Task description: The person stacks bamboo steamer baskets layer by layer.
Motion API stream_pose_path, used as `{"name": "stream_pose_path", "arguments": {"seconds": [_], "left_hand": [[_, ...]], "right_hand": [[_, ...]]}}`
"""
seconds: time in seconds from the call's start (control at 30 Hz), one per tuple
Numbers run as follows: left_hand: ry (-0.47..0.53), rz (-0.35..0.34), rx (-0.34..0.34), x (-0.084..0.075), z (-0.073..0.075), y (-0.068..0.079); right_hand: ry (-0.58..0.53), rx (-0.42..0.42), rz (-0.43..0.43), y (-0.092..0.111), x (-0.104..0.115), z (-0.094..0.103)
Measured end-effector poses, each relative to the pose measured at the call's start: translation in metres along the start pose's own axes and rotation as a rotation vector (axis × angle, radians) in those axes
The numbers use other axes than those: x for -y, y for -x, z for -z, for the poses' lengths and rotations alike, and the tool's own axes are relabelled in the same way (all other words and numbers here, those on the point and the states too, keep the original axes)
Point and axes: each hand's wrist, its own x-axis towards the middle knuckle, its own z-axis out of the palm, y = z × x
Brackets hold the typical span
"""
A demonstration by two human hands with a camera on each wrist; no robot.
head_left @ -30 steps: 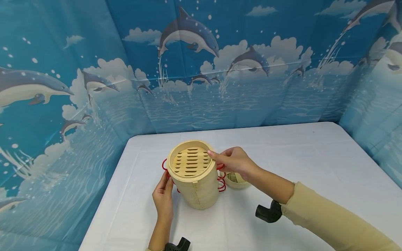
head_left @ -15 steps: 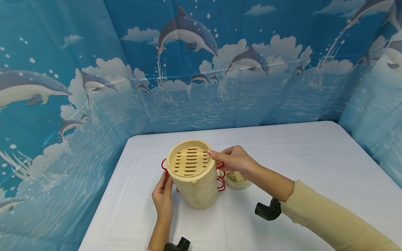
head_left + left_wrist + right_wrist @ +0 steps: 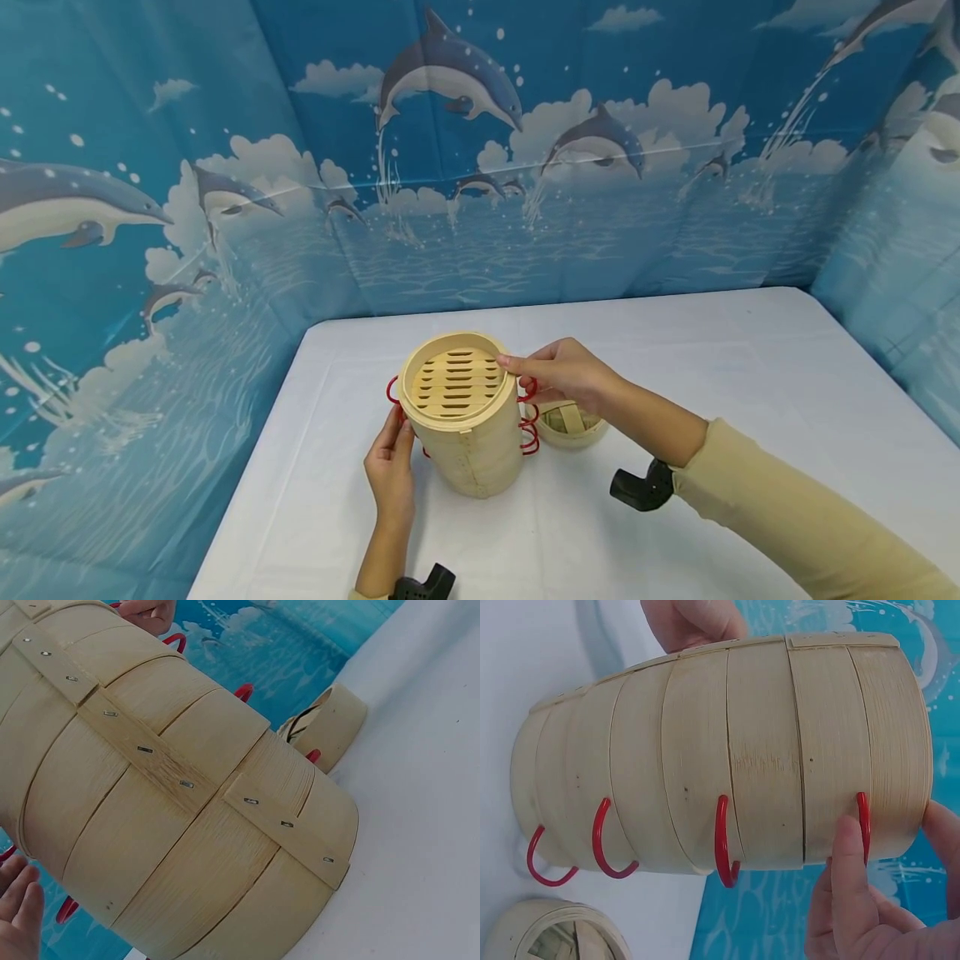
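Note:
A tall stack of bamboo steamer baskets (image 3: 472, 458) stands on the white table, its slatted top tier facing up. Small red loop handles (image 3: 722, 840) run down its sides. My right hand (image 3: 566, 375) grips the top tier on the right, thumb over the rim and fingers beside the uppermost red loop. On the left side, my left hand (image 3: 392, 471) holds the stack just below the top rim, fingertips at a red loop. The left wrist view shows the stapled seams of the tiers, with the left fingers (image 3: 19, 900) at the edge.
Behind the stack to the right sits a low round bamboo steamer lid (image 3: 570, 425) with a strip across its top, partly covered by the right hand. The white tabletop (image 3: 712, 367) ends at a blue dolphin-print curtain (image 3: 480, 250).
The right hand has risen slightly at the rim, and its lower fingers have spread a little, showing more of the lid behind. The left hand and the stack stay in place.

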Motion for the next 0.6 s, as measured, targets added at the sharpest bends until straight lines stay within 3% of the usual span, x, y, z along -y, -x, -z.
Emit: {"name": "stream_pose_path", "arguments": {"seconds": [0.17, 0.3, 0.4, 0.6], "left_hand": [[-0.004, -0.004, -0.002, -0.001, 0.000, 0.000], [-0.002, -0.007, -0.005, -0.001, 0.000, -0.001], [0.000, -0.009, -0.006, -0.001, 0.000, -0.002], [-0.004, -0.002, 0.000, 0.000, 0.000, -0.001]], "right_hand": [[-0.022, 0.035, 0.005, -0.009, -0.006, 0.005], [0.042, 0.032, 0.048, -0.022, -0.015, 0.018], [0.189, -0.009, 0.147, -0.034, -0.026, 0.032], [0.644, -0.136, 0.414, -0.055, -0.059, 0.058]]}}
